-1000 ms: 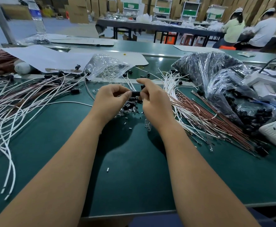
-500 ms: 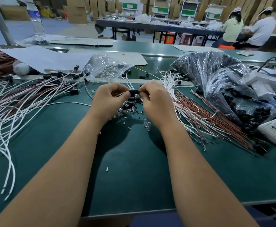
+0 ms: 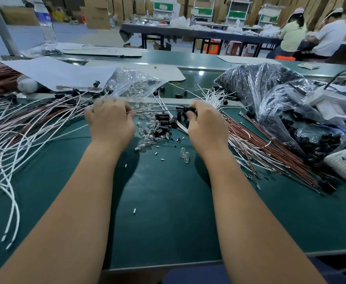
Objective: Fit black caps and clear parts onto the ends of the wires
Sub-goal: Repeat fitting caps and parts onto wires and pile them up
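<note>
Right now both hands work above the dark green bench mat (image 3: 168,212). The left hand (image 3: 110,121) has its fingers curled in, pinching a thin pale wire (image 3: 155,110) that runs level across to the right hand (image 3: 206,125). That hand's fingers are curled round a small black plastic cap (image 3: 186,109) sitting on the wire's far end. Below the wire, between the two hands, lies a loose heap of small clear glass-like bulb parts (image 3: 149,132) mixed with more short black caps (image 3: 164,122); two clear parts (image 3: 184,155) lie apart, nearer the person. A spread of long white wires (image 3: 10,140) covers the mat to the left, and a bundle of brown and white wires (image 3: 270,146) fans out to the right. Behind them sit crumpled clear plastic bags of black parts (image 3: 270,89).
</note>
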The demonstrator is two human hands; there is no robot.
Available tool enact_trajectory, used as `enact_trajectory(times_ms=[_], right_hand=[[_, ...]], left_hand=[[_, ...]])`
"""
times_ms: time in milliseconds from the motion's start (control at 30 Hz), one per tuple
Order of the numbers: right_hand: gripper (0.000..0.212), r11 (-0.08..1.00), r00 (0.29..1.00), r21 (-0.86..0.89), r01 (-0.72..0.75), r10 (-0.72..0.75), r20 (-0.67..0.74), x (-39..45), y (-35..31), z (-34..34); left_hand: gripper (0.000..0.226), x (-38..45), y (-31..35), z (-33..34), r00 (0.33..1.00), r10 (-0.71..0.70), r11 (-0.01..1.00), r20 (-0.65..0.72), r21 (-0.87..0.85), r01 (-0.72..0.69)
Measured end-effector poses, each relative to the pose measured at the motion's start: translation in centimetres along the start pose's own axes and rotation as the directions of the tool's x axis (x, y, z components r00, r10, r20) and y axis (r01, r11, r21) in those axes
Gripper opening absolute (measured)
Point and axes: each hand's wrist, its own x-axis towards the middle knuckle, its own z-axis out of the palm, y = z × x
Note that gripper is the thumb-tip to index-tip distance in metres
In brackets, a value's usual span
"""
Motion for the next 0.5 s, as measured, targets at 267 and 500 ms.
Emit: enact_trajectory(times_ms=[267,500], right_hand=[[0.014,0.974,0.984,0.207,0.092,-0.12,0.128,-0.4,-1.5,0.7],[0.013,0.983,0.978,0.17,0.063,-0.094,0.184,-0.5,-1.2,1.2]], left_hand=[[0.018,-0.7,2.7,0.2,0.926,0.376,0.892,0.014,-0.278,-0.358],[0.011,-0.5,1.6,0.6,0.957,0.255,0.933,0.141,-0.296,-0.205]])
